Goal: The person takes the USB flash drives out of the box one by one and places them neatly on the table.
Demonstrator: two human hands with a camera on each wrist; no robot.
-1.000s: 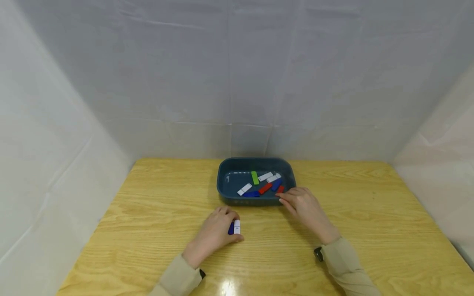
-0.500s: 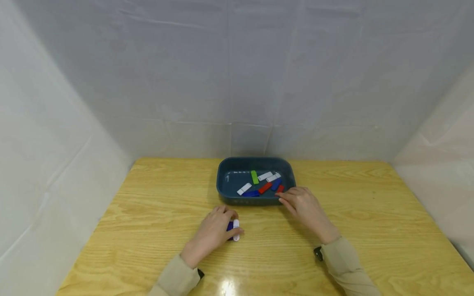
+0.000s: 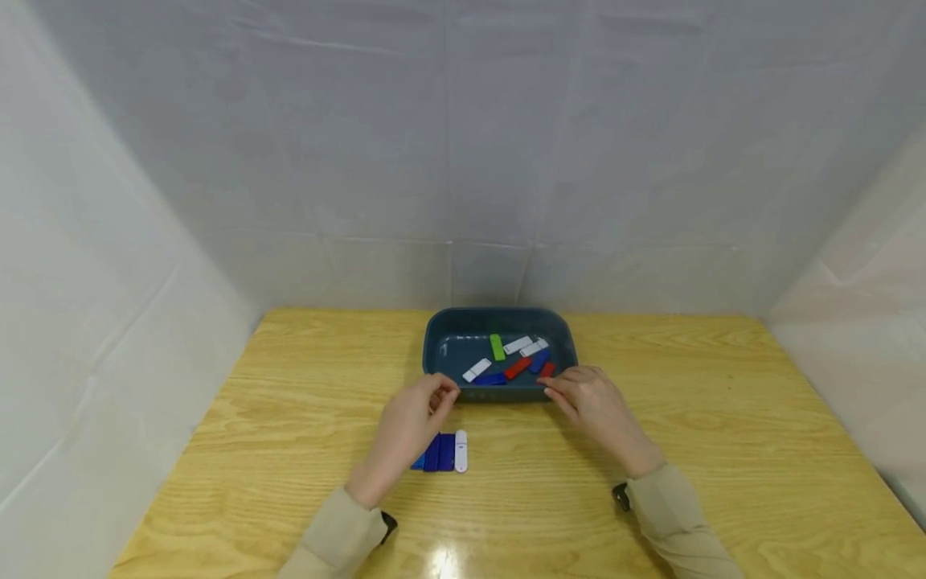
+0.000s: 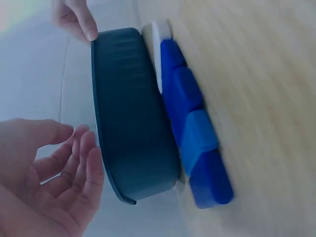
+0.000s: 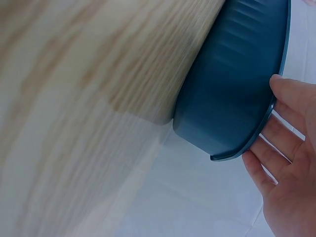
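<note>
A person's left hand (image 3: 405,426) hovers with fingers loosely apart, holding nothing, its tips just short of the near rim of a dark blue tray (image 3: 443,326). Just below those fingers, blue and white USB sticks (image 3: 441,452) lie side by side on the wooden bench (image 3: 289,418). The right hand (image 3: 593,402) rests relaxed fingers against the tray's near right rim.

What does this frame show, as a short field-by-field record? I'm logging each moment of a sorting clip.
surface: wooden table
container: dark blue tray, at the table's middle
in tray: one green stick, plus white, red and blue ones
on table: row of blue sticks and one white stick, side by side in front of the tray
left hand: empty, fingers near the tray's front rim
right hand: fingers at the tray's front right rim, holding nothing
</note>
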